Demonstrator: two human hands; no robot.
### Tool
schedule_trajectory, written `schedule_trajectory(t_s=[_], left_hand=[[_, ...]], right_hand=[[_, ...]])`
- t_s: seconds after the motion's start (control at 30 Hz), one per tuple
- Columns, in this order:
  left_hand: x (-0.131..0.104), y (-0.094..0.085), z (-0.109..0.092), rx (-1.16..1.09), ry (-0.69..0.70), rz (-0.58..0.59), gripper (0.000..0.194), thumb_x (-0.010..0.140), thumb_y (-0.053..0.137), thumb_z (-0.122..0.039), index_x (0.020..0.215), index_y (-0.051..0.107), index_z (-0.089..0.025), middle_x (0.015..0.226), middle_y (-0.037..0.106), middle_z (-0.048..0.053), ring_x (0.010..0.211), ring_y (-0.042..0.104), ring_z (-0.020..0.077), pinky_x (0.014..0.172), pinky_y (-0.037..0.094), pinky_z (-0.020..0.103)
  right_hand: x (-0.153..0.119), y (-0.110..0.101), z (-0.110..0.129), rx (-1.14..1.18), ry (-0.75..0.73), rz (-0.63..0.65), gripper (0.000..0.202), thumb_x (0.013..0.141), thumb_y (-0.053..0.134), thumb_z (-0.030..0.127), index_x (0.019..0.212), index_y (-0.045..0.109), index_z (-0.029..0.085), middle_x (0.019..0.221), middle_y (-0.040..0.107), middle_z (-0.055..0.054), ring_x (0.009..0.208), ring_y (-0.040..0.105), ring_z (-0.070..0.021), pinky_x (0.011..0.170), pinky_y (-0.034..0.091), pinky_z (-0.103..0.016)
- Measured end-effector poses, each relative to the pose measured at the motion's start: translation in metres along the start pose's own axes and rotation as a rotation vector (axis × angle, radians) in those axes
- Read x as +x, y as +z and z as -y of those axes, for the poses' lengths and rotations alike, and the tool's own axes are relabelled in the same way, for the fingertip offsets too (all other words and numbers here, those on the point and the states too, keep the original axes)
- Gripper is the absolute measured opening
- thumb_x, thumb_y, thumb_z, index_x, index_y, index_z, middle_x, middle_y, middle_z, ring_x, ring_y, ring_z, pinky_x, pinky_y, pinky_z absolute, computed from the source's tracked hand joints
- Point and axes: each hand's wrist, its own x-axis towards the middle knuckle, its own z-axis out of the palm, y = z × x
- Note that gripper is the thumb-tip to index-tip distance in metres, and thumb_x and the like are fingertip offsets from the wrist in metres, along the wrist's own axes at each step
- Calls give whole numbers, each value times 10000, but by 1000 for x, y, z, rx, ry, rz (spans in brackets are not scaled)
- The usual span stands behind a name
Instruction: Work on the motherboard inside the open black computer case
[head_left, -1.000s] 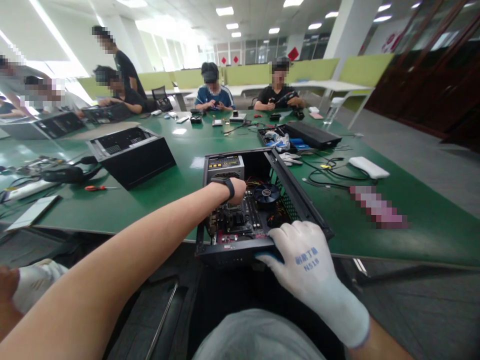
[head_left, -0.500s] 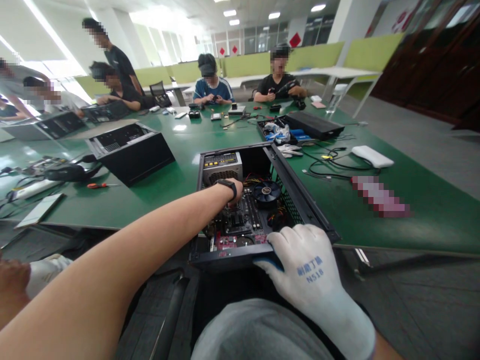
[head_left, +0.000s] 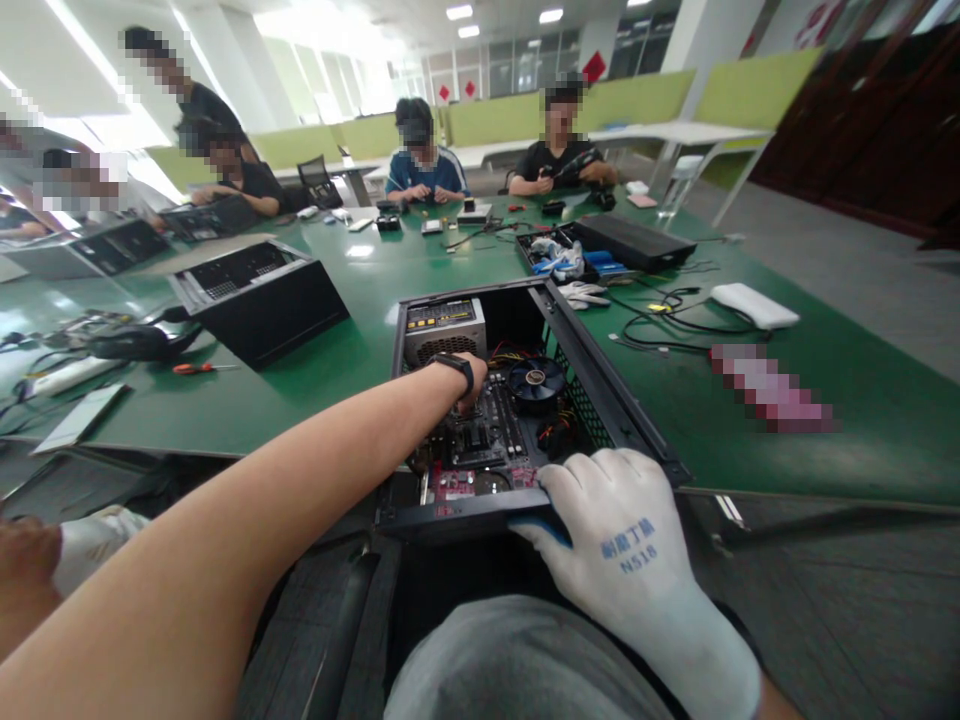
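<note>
An open black computer case point(head_left: 465, 508) lies in front of me, its near end over the table's edge. My left hand point(head_left: 475, 376), bare and with a dark band at the wrist, reaches down inside it, by the motherboard point(head_left: 474, 442) and close to the power supply point(head_left: 445, 326). Its fingers are mostly hidden, so what they touch cannot be made out. To its right sits a round black fan point(head_left: 535, 380). My right hand point(head_left: 611, 515), in a white work glove, grips the case's near rim, thumb below and fingers over the top.
Another black case point(head_left: 274, 310) stands tilted on the green table point(head_left: 360, 400) at the left, near an orange screwdriver point(head_left: 196, 369). Cables point(head_left: 660, 325), a white box-like object point(head_left: 754, 306) and a tray of gloves point(head_left: 559, 258) lie to the right. Several people work across the table.
The view has shifted slightly. My left hand stays inside the case with hardly any change, and my right hand keeps its grip on the near rim.
</note>
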Motion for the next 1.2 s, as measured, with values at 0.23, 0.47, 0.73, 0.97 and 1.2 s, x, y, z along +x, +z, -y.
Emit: schedule_trajectory(t_s=[0.23, 0.47, 0.73, 0.97, 1.2], left_hand=[[5, 1, 3, -74, 21, -15, 795, 517, 810, -575, 1284, 671, -415, 1153, 776, -51, 1314, 560, 353, 1118, 414, 486], [5, -1, -2, 64, 28, -24, 727, 475, 942, -359, 1136, 770, -110, 1144, 753, 198, 1071, 701, 359, 927, 567, 386], [3, -3, -2, 112, 43, -21, 646, 518, 933, -257, 1137, 784, -145, 1153, 759, 169, 1067, 710, 328, 914, 570, 334], [9, -1, -3, 153, 30, 0, 645, 521, 919, -228, 1139, 781, -103, 1100, 771, 173, 1026, 723, 320, 877, 578, 315], [7, 0, -2, 97, 33, -35, 681, 436, 957, -244, 1089, 805, -122, 1084, 774, 166, 1029, 720, 336, 907, 563, 325]], right_hand=[[-1, 2, -1, 2, -7, 0, 352, 831, 695, 571, 905, 667, 228, 772, 615, -47, 755, 489, -244, 745, 251, -399], [-1, 1, -1, 1, -6, 2, 340, 841, 686, 561, 892, 664, 225, 761, 610, -46, 746, 486, -242, 738, 241, -395], [1, 1, 0, 6, -17, -23, 332, 832, 700, 546, 890, 667, 221, 761, 610, -47, 745, 481, -245, 739, 248, -398], [0, -1, 0, 2, -12, -11, 330, 793, 750, 528, 884, 665, 222, 757, 594, -36, 751, 478, -243, 744, 246, -390], [-1, 0, 0, 6, -18, -29, 330, 814, 729, 531, 894, 659, 218, 759, 591, -33, 749, 475, -236, 749, 245, -390]])
